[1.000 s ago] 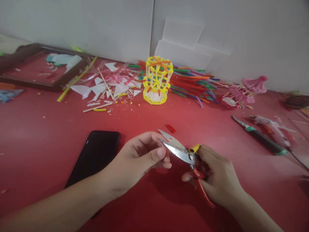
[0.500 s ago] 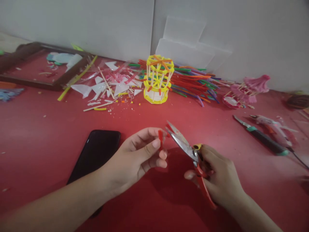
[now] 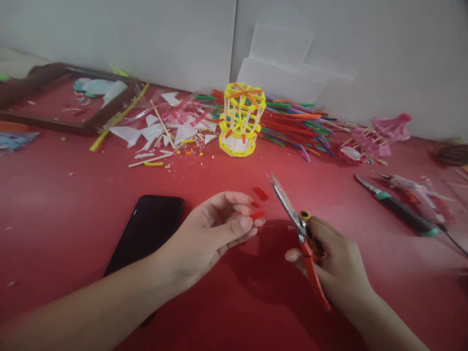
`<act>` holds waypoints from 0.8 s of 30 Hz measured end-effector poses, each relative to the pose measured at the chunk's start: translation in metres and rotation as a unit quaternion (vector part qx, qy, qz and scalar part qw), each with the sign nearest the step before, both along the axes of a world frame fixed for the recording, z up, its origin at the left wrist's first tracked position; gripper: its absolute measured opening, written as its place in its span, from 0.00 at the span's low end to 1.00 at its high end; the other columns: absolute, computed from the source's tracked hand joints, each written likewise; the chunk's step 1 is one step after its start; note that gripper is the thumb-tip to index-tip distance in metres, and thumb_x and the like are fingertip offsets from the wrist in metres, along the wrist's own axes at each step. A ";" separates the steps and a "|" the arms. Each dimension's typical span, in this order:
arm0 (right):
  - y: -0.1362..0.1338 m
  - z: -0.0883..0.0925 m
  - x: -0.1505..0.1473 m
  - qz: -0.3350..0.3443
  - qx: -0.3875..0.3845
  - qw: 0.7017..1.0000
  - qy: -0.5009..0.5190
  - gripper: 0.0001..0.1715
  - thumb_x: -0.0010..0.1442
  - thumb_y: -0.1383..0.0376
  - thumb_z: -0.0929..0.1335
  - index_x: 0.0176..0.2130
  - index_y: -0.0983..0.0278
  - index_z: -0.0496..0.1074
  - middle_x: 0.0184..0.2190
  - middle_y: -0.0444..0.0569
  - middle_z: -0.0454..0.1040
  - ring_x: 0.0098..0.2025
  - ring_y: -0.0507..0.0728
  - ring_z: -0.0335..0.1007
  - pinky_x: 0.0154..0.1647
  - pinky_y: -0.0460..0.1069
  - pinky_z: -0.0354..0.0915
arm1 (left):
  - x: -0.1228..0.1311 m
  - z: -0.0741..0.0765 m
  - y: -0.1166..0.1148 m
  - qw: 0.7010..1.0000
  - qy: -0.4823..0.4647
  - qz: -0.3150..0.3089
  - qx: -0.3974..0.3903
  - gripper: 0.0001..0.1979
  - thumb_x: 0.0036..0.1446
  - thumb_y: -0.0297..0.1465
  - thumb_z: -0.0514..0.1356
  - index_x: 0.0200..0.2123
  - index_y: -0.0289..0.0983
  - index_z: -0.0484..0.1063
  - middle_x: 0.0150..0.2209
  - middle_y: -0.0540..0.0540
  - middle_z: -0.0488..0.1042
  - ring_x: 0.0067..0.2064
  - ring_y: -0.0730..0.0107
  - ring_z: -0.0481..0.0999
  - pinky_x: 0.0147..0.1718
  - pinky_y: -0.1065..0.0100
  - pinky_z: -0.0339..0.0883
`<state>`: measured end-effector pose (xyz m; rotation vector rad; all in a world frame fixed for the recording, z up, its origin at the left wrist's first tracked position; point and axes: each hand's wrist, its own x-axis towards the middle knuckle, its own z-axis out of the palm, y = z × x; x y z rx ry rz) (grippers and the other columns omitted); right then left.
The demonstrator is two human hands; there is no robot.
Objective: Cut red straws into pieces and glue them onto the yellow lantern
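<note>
A short red pipe cleaner piece is pinched between the thumb and fingers of my left hand. Just beyond those fingertips, other short red pieces lie on the red tabletop. My right hand is wrapped round the red handles of a pair of scissors. The blades point up and away to the left, nearly together and apart from the red piece. A black phone lies flat, partly behind my left wrist.
Behind stands a yellow cylindrical frame with pale sticks. Coloured pipe cleaners are heaped behind it. Paper scraps and a brown frame sit left. A craft knife, glue gun and pink stick model are on the right.
The scissors have moved slightly right, away from my left hand, and their blades have come closer together. The red piece in my left fingers has tilted from upright to nearly level.
</note>
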<state>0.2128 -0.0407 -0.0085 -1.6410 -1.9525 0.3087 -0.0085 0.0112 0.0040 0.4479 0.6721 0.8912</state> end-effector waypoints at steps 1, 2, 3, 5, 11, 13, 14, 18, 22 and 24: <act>0.000 0.000 0.000 -0.007 -0.007 1.000 0.007 0.30 0.56 0.44 0.69 0.22 0.61 0.55 0.19 0.38 0.55 0.18 0.47 0.49 0.17 0.43 0.49 | 0.000 -0.001 0.000 1.000 0.012 0.007 0.009 0.10 0.47 0.20 0.71 0.32 0.38 0.78 0.28 0.56 0.77 0.32 0.79 0.81 0.36 0.81 0.77; 0.000 0.000 0.001 -0.015 -0.018 1.000 0.017 0.30 0.55 0.45 0.70 0.22 0.61 0.55 0.18 0.38 0.55 0.18 0.47 0.49 0.17 0.43 0.48 | 0.001 -0.001 0.000 0.999 0.028 0.014 0.017 0.11 0.46 0.19 0.71 0.31 0.38 0.78 0.28 0.57 0.77 0.32 0.81 0.81 0.35 0.82 0.76; -0.001 -0.001 0.001 -0.025 -0.032 0.999 0.034 0.29 0.54 0.46 0.71 0.21 0.61 0.57 0.18 0.38 0.56 0.18 0.47 0.49 0.16 0.43 0.48 | 0.001 -0.002 -0.001 0.998 0.047 0.019 0.026 0.12 0.46 0.19 0.72 0.31 0.38 0.77 0.28 0.57 0.77 0.32 0.82 0.80 0.35 0.83 0.75; -0.003 -0.003 0.000 -0.038 -0.071 0.992 0.101 0.26 0.54 0.47 0.72 0.22 0.61 0.61 0.18 0.38 0.58 0.19 0.48 0.50 0.17 0.44 0.50 | 0.002 -0.003 -0.002 0.994 0.092 0.022 0.047 0.13 0.44 0.20 0.73 0.32 0.38 0.76 0.31 0.57 0.78 0.32 0.82 0.80 0.34 0.83 0.74; -0.005 -0.007 -0.015 -0.045 -0.185 0.877 0.441 0.15 0.58 0.53 0.71 0.36 0.60 0.69 0.22 0.39 0.68 0.17 0.48 0.58 0.18 0.46 0.58 | 0.004 -0.002 -0.005 0.974 0.202 -0.033 0.094 0.15 0.45 0.25 0.73 0.33 0.37 0.71 0.34 0.56 0.77 0.33 0.78 0.81 0.33 0.78 0.73; -0.003 -0.007 -0.020 -0.025 -0.189 0.850 0.490 0.15 0.56 0.56 0.74 0.37 0.60 0.69 0.27 0.41 0.73 0.17 0.47 0.60 0.19 0.46 0.61 | 0.004 -0.002 -0.005 0.967 0.224 -0.055 0.107 0.14 0.46 0.25 0.72 0.33 0.37 0.71 0.34 0.56 0.76 0.34 0.79 0.80 0.35 0.78 0.72; -0.002 -0.007 -0.022 -0.016 -0.187 0.844 0.503 0.14 0.55 0.58 0.74 0.37 0.60 0.69 0.30 0.43 0.75 0.18 0.46 0.62 0.19 0.45 0.62 | 0.004 -0.002 -0.005 0.964 0.230 -0.066 0.115 0.14 0.46 0.25 0.72 0.34 0.37 0.71 0.34 0.55 0.76 0.34 0.79 0.80 0.35 0.79 0.71; -0.001 -0.007 -0.027 -0.003 -0.181 0.834 0.521 0.14 0.55 0.61 0.75 0.36 0.60 0.67 0.33 0.43 0.77 0.18 0.46 0.65 0.19 0.45 0.64 | 0.004 -0.003 -0.006 0.954 0.237 -0.118 0.139 0.15 0.47 0.27 0.71 0.37 0.37 0.71 0.32 0.55 0.74 0.32 0.78 0.79 0.32 0.77 0.69; -0.003 -0.007 -0.029 0.002 -0.191 0.832 0.521 0.15 0.55 0.60 0.74 0.35 0.61 0.65 0.29 0.40 0.74 0.18 0.45 0.62 0.18 0.43 0.63 | 0.006 -0.003 -0.009 0.945 0.247 -0.149 0.152 0.16 0.46 0.30 0.71 0.37 0.37 0.71 0.34 0.51 0.75 0.33 0.72 0.79 0.35 0.71 0.71; -0.003 -0.005 -0.029 -0.012 -0.199 0.840 0.504 0.15 0.55 0.59 0.74 0.35 0.61 0.65 0.28 0.41 0.73 0.17 0.45 0.60 0.16 0.43 0.61 | 0.006 -0.003 -0.011 0.943 0.242 -0.158 0.167 0.17 0.45 0.31 0.72 0.38 0.36 0.72 0.36 0.48 0.75 0.36 0.69 0.79 0.37 0.68 0.72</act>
